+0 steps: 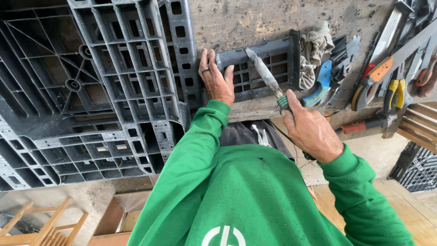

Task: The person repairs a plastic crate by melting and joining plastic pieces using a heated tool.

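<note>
Two hands work on a small grey plastic grid piece (259,68) that lies on the worn tabletop (246,20), just beside a large grey pallet (91,91). The left hand (217,81) presses flat on the piece's left end, fingers spread apart. The right hand (309,130) has its fingers clamped on a green-handled heating iron (266,75), tip touching the top rail. It looks like a plastic-welding step; the next move calls for steady tip pressure along the joint.
</note>
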